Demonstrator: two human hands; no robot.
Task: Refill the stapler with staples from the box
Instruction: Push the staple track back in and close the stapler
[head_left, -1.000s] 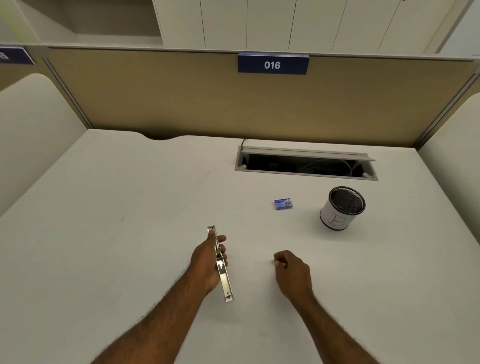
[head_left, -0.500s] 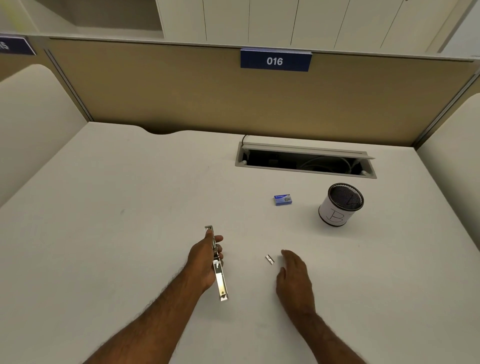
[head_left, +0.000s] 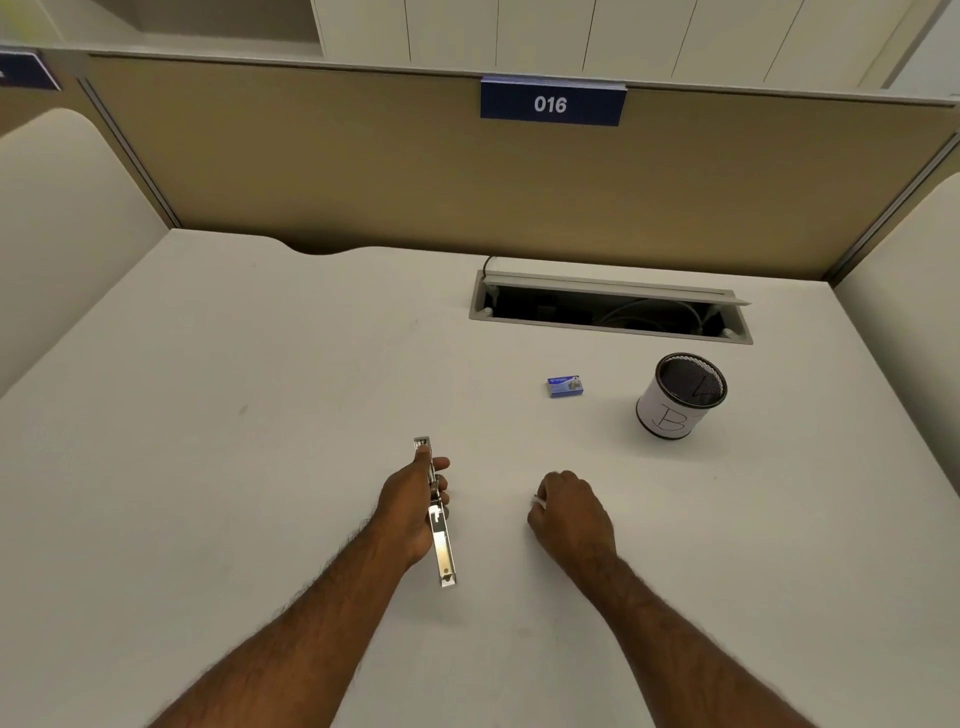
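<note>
Stapler (head_left: 439, 525) is in your left hand (head_left: 410, 506), which is closed around its middle part; the metal body lies along the bench (head_left: 208, 467), one end pointing away from you and the other end toward you. Your right hand (head_left: 571, 512) is curled just beside it on the bench, and something small and pale shows at its fingertips (head_left: 540, 501), but I cannot tell if it is staples. The blue staple box (head_left: 564, 386) lies farther back, well apart from both hands. To the right of the box stands a mesh cup (head_left: 680, 397).
</note>
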